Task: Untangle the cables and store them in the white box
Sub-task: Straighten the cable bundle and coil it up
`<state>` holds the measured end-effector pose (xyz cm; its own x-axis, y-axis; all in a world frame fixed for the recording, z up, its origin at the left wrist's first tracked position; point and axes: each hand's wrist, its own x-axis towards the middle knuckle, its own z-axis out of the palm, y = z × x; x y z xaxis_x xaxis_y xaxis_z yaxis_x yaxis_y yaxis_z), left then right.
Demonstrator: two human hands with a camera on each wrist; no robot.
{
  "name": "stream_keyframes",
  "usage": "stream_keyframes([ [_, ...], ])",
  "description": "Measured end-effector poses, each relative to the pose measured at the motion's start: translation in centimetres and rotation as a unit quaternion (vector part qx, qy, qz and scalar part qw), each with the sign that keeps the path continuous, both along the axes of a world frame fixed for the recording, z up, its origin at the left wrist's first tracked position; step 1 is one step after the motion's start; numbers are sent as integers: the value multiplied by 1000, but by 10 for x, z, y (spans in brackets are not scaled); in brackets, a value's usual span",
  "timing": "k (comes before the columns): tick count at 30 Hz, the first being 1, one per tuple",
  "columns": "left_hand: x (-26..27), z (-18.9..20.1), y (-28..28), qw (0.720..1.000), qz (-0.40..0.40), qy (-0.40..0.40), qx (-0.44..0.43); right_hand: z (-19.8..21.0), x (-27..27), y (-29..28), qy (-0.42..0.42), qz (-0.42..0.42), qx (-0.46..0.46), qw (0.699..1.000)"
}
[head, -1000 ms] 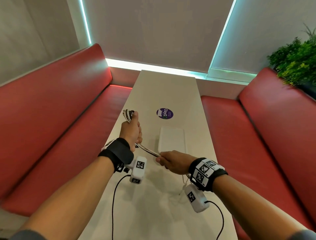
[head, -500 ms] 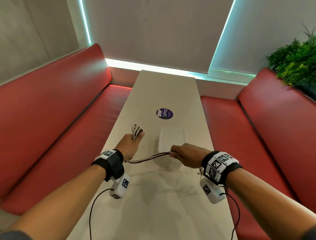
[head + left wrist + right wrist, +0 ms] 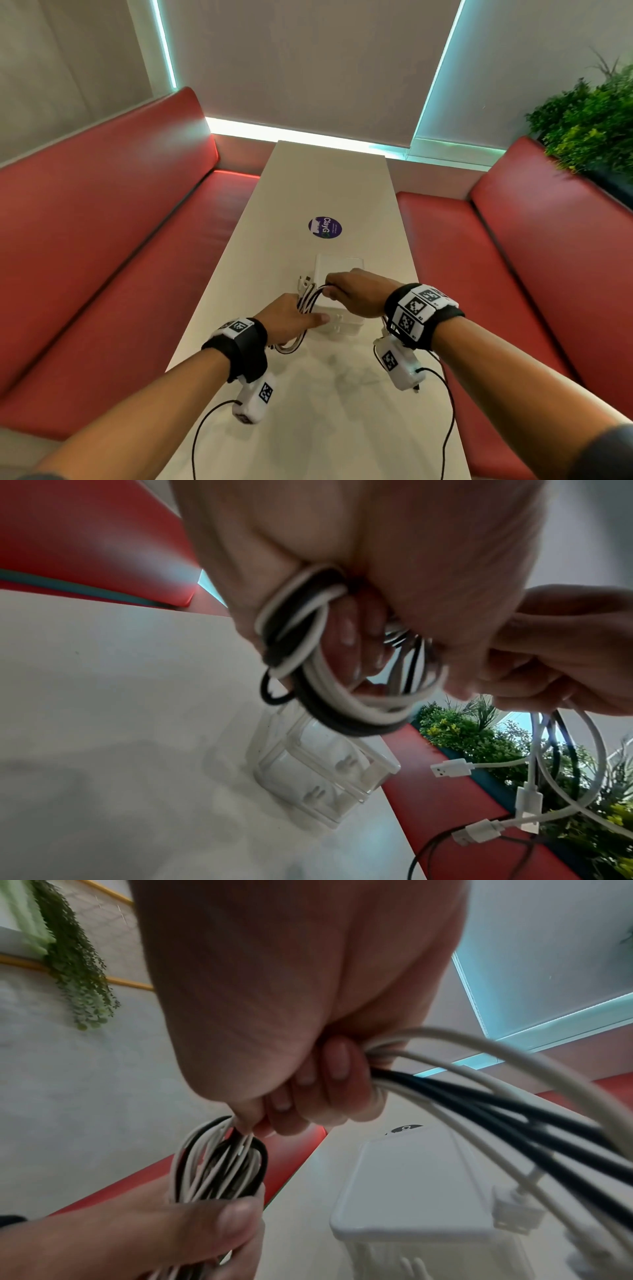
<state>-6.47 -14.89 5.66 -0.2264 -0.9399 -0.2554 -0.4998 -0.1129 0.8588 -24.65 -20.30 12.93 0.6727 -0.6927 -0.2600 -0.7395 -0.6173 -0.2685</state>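
A bundle of white and black cables (image 3: 307,301) hangs between my two hands just over the near left corner of the white box (image 3: 339,270). My left hand (image 3: 291,317) grips the looped coil of cables (image 3: 304,653), with a loop drooping below the wrist. My right hand (image 3: 346,291) holds the other part of the cables (image 3: 479,1096) in curled fingers above the box (image 3: 411,1183). White USB plugs (image 3: 448,768) dangle under the right hand (image 3: 565,656). The box (image 3: 308,761) has clear walls and a white top; its inside is not visible.
The box stands on a long white table (image 3: 308,411) with a round purple sticker (image 3: 325,227) beyond it. Red benches (image 3: 102,274) flank the table on both sides. A green plant (image 3: 589,120) sits behind the right bench. Black wrist-camera leads trail across the near table.
Both hands have come together at the box. The left hand came down and right; the right hand moved forward over the box. The stretched cable is now folded into loops between them.
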Motion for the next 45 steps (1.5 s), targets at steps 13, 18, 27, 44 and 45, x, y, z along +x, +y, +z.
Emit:
stream_keyframes([
  [13, 3, -3, 0, 996, 59, 61, 23, -1, 1, 1, -6, -8, 3, 1000],
  [18, 10, 2, -8, 997, 75, 10, -26, -3, -2, -1, -27, -18, 18, 999],
  [27, 22, 7, -15, 969, 218, 119, 3, -12, -10, 13, -134, -107, 109, 979],
  [44, -34, 8, -5, 920, 225, 302, 113, -28, 30, 42, -139, -119, 93, 979],
  [45, -35, 8, -5, 914, 227, 310, 133, -28, 31, 44, -142, -124, 104, 976],
])
